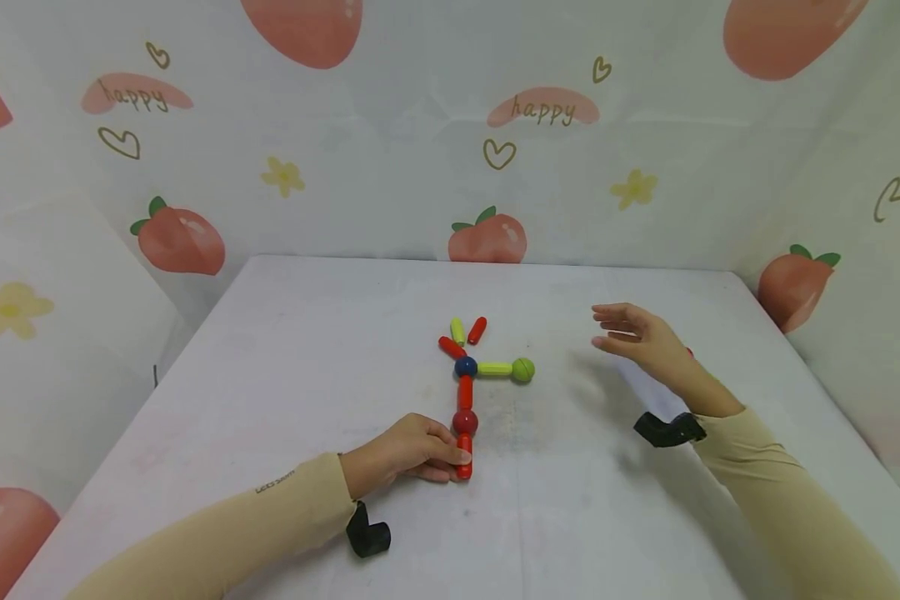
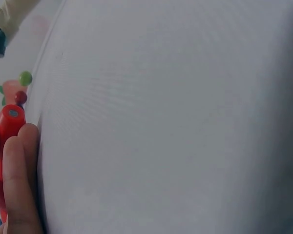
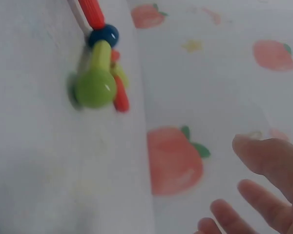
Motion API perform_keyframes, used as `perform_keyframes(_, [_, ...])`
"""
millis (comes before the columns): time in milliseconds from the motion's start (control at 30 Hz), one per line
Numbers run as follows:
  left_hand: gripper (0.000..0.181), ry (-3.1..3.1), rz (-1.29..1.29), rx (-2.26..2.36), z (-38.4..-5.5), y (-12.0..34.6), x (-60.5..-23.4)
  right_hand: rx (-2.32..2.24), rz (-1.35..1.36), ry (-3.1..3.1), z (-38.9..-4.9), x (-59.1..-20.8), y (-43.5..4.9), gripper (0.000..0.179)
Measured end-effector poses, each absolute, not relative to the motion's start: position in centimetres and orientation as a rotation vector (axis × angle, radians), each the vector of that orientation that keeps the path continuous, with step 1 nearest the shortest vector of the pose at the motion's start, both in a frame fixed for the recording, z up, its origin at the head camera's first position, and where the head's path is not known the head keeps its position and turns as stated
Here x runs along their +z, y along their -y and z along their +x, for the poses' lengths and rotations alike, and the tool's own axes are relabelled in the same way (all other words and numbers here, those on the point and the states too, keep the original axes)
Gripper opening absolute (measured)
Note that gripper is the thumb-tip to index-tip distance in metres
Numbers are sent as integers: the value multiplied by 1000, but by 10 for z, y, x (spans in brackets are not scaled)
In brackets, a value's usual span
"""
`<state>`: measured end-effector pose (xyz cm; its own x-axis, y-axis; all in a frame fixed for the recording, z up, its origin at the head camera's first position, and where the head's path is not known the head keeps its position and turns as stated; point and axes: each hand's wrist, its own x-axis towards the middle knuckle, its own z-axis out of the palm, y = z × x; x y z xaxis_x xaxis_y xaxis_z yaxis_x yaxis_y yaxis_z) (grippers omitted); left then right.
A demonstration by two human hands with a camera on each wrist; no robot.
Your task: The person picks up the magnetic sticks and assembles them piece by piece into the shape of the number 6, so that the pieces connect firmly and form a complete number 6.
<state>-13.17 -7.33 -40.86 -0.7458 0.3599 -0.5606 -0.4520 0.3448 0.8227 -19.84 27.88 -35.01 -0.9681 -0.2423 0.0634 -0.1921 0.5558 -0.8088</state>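
Note:
My left hand [image 1: 408, 450] pinches a red rod [image 1: 464, 446] between thumb and fingers, at the near end of a joined line of toy rods and balls. In the left wrist view, the end of this red rod [image 2: 9, 127] shows a small grey disc. Beyond it come a red ball [image 1: 465, 422], another red rod [image 1: 466, 392] and a dark blue ball [image 1: 466, 367]. From the blue ball a yellow-green rod [image 1: 494, 369] runs right to a green ball [image 1: 522, 370]. My right hand [image 1: 637, 335] hovers right of these pieces, fingers loosely extended, holding nothing.
A short red rod [image 1: 452, 347] slants off the blue ball's far side. Beyond it lie a yellow-green rod [image 1: 457, 331] and a red rod [image 1: 477, 330]. A small red thing [image 1: 690, 352] is mostly hidden behind my right wrist. A printed cloth [image 1: 390, 167] backs the white table [image 1: 330, 333].

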Motion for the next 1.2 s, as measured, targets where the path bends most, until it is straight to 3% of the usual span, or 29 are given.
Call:
perform_keyframes(267, [19,-1882,-73,1488,-132,76,-407,-1306,-150,-2843,-183,-340,-325,55])
perform_keyframes(467, [20,-1908,-68,1468,-131,75,-406,-1306,-168,-2938,-175,-350,-352,47])
perform_keyframes(1200, [21,-1897,-66,1480,-132,76,-408,-1050,18,-2855,-160,-382,-394,58])
